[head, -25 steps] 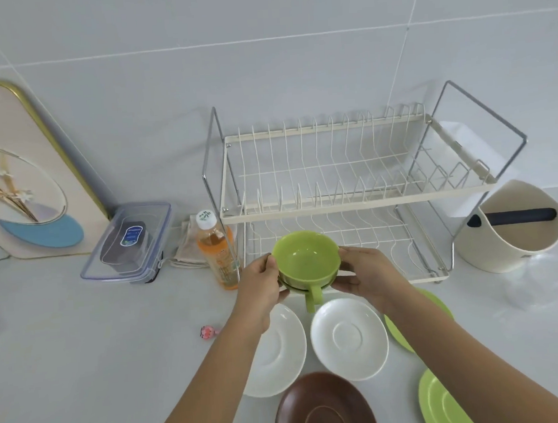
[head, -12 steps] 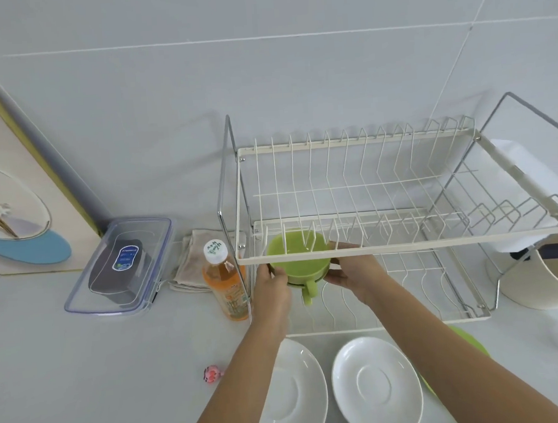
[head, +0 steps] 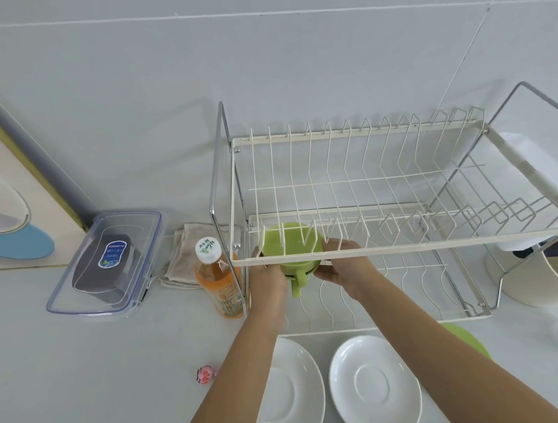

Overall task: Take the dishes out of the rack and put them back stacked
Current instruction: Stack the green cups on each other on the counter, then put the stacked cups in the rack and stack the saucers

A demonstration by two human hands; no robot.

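Green cups, apparently nested w/ handles toward the camera, sit between both hands under the top tier of the rack, over its lower shelf. Left hand and right hand each clasp a side, prob. to steady the stack; white saucers wait on the counter.

Cup: lime green. Rack: cream-white wire with chrome side frames. Two saucers: plain white. Plate: green. Bottle: orange contents, white cap. Box: clear, holding a dark item with a blue label. Cloth: beige. Surface: pale grey.
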